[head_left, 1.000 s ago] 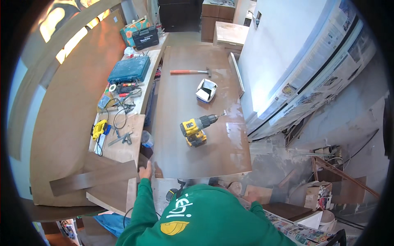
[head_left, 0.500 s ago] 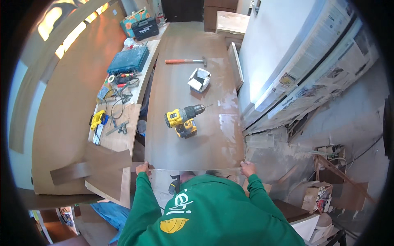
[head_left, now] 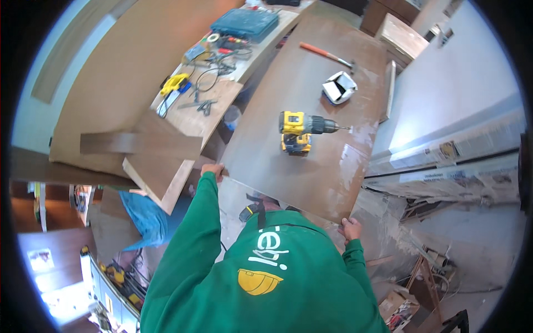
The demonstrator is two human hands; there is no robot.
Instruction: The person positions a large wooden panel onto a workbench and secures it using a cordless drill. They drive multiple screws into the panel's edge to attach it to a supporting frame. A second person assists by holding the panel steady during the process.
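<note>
A long brown wooden panel (head_left: 255, 150) stretches away in front of me. My left hand (head_left: 212, 171) is closed around its near left corner. At the near right corner, my right hand (head_left: 350, 229) grips the same panel, thumb on top. On the panel, a yellow and black cordless drill (head_left: 300, 132) lies on its side with its bit pointing right. Beyond the drill sits a small open white box (head_left: 339, 87) with something dark inside. A hammer (head_left: 326, 54) with an orange handle lies farther off. Neither hand touches these things.
To the left, a workbench (head_left: 216, 111) carries a teal tool case (head_left: 245, 24), a yellow power tool (head_left: 176, 83), cables and loose brown strips (head_left: 139, 143). Wrapped panels (head_left: 444, 161) stand at the right. Offcuts and a cardboard box (head_left: 400, 305) lie on the floor there.
My view has turned left, so the panel now slants and its things sit higher and farther right. Shelves with tools show at lower left. Both hands still hold the panel's corners.
</note>
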